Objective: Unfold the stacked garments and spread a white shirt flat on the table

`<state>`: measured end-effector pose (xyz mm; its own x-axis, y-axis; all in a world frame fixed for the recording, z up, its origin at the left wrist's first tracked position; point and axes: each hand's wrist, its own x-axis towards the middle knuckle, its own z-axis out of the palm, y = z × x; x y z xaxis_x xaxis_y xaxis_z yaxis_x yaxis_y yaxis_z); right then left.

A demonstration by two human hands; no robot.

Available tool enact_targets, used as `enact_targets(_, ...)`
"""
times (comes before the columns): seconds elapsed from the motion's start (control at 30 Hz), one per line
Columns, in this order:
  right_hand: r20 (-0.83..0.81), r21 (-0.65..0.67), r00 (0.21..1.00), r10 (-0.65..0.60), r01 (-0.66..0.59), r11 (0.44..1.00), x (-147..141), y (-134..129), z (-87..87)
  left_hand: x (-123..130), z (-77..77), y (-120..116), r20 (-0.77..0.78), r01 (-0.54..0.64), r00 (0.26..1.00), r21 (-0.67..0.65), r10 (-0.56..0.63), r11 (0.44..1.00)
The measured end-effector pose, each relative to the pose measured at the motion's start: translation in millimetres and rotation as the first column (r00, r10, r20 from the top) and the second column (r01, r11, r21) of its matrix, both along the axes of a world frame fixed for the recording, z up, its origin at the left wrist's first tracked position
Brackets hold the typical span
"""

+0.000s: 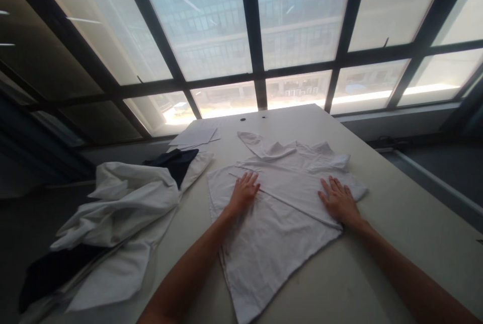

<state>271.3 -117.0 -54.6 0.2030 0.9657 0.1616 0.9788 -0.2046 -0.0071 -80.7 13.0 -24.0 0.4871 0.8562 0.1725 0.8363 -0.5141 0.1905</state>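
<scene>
Hands first: I see my left hand (245, 190) lying flat, fingers spread, palm down on the white shirt (275, 213), grasping nothing. My right hand (339, 200) is likewise released and flat, pressing the same shirt near its right edge. Both touch the cloth; neither is clenched.

Shirt position: it lies directly under and ahead of both hands, spread on the table (396, 223), collar end away from me toward the window and hem toward me. Its long axis runs roughly from near-left to far-right, slightly skewed to the table edge. A folded panel crosses the body between the two hands, its edge running diagonally from under the left hand down toward the right wrist. The left hand sits near the shirt's middle; the right sits closer to its outer edge.

Beyond: a heap of white and dark clothes (124, 213) lies well to the left, apart from the shirt. Sheets of paper (196, 135) rest farther back.
</scene>
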Motion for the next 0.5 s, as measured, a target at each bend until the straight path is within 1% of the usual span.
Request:
enact_targets(0.07, -0.004, -0.005, 1.0, -0.002, 0.002, 1.0, 1, 0, -1.0, 10, -3.5, -6, 0.01, 0.056, 0.998, -0.062, -0.056, 0.996)
enact_targets(0.13, -0.004, -0.004, 1.0, -0.003, 0.003, 1.0, 2, 0, -1.6, 10, -0.6, -3, 0.05, 0.087, 0.996, -0.137, -0.081, 0.987)
enact_targets(0.2, 0.0, 0.003, 1.0, 0.002, -0.002, 1.0, 2, -1, -2.1, 1, 10.3, 4, 0.157, 0.143, 0.982, -0.232, -0.108, 0.962)
enact_targets(0.27, 0.003, 0.011, 1.0, 0.011, -0.011, 1.0, 3, -1, -2.7, -15, 26.7, 8, 0.312, 0.221, 0.942, -0.312, -0.12, 0.924)
enact_targets(0.33, -0.002, 0.014, 1.0, 0.015, -0.015, 1.0, 3, -1, -3.1, -33, 43.4, 5, 0.406, 0.267, 0.908, -0.373, -0.103, 0.889)
enact_targets(0.37, -0.006, 0.013, 1.0, 0.015, -0.015, 1.0, 3, -1, -3.1, -42, 50.2, 0, 0.406, 0.268, 0.91, -0.407, -0.09, 0.873)
enact_targets(0.43, -0.012, 0.008, 1.0, 0.009, -0.008, 1.0, 2, -1, -3.1, -59, 59.0, -16, 0.328, 0.247, 0.94, -0.472, -0.091, 0.846)
enact_targets(0.5, -0.011, 0.006, 1.0, 0.005, -0.005, 1.0, 2, 0, -3.2, -76, 61.3, -36, 0.23, 0.208, 0.967, -0.484, -0.106, 0.85)
